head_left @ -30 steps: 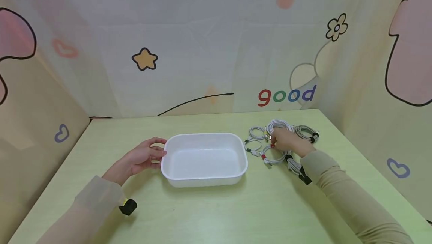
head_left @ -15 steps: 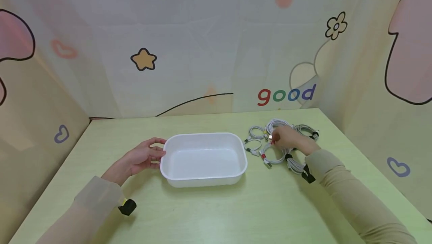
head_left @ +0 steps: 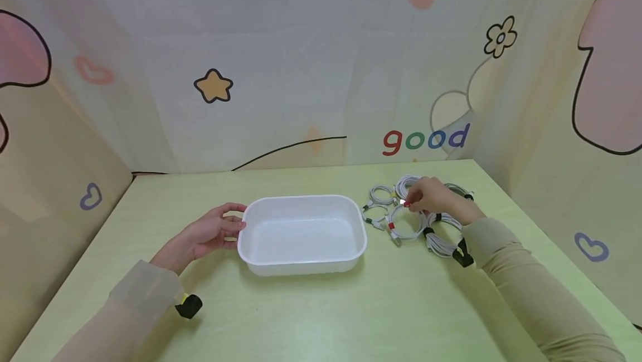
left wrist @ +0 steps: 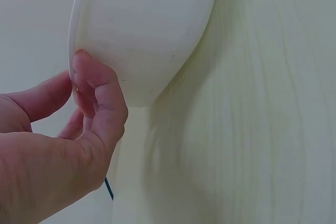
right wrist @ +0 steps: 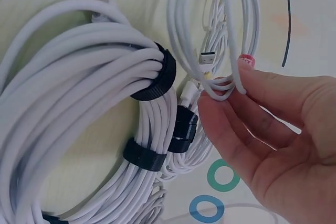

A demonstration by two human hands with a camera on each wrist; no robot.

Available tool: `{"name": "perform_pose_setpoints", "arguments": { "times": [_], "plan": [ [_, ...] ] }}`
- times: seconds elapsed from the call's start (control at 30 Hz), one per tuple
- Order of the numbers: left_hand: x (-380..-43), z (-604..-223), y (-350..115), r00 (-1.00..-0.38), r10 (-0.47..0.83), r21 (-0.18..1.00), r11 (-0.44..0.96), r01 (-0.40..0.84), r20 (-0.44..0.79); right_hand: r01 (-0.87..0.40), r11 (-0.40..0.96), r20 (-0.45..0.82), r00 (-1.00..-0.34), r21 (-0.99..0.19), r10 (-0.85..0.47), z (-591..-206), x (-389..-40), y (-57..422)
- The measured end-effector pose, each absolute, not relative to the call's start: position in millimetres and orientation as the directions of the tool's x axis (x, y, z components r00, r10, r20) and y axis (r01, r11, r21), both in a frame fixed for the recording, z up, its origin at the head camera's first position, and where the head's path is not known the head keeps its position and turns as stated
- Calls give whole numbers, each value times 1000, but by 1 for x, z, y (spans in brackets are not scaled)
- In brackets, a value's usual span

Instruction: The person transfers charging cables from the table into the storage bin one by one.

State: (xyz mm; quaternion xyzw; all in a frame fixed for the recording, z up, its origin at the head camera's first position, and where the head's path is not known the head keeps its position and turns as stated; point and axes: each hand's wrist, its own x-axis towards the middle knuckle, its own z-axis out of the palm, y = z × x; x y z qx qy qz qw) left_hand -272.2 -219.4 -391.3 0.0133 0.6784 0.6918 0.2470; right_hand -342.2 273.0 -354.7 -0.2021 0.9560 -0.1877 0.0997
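Observation:
My left hand (head_left: 214, 231) holds the left rim of a white plastic tub (head_left: 301, 239); in the left wrist view the thumb and fingers (left wrist: 107, 103) pinch its edge. At the right of the table, my right hand (head_left: 435, 197) pinches a thin white coiled USB cable (right wrist: 179, 30) with red ties. That coil hangs tilted from the fingertips in the right wrist view, partly raised. Beside it lies a thick white cable bundle (head_left: 439, 246) with black straps, large and close in the right wrist view. Whether the coil's lower end touches the table is unclear.
Behind and left of the held coil lie a small coil with a yellow tie (head_left: 379, 201), one with green ties (head_left: 369, 220), and a larger white coil (head_left: 403, 185). A grey coil (head_left: 458, 188) is partly hidden by my right hand. A printed curtain (head_left: 271, 100) stands behind the table.
My right hand has risen and shifted slightly right, and the red-tied cable's near edge has lifted with it. My left hand and the tub stay essentially still.

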Motion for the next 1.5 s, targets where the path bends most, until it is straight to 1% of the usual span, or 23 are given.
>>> {"name": "perform_pose_setpoints", "arguments": {
  "times": [0.67, 0.97, 1.2, 1.4, 1.5],
  "plan": [
    [-273, -399, -223, -871, 384, 929, -77, -362, -307, -319, 833, -143, -896, -452, -420, -330, -349, 247],
    [-273, -397, -222, -872, 385, 932, -74, -354, -301, -353, 811, -128, -880, -466, -457, -318, -352, 232],
    [-274, -398, -222, -873, 379, 932, -63, -356, -307, -348, 825, -137, -884, -445, -447, -308, -351, 215],
    [-274, -399, -222, -873, 376, 931, -62, -359, -312, -358, 828, -146, -878, -431, -456, -307, -352, 200],
    [-274, -400, -223, -871, 385, 933, -65, -355, -305, -360, 821, -148, -874, -443, -463, -308, -352, 192]
  ]
}}
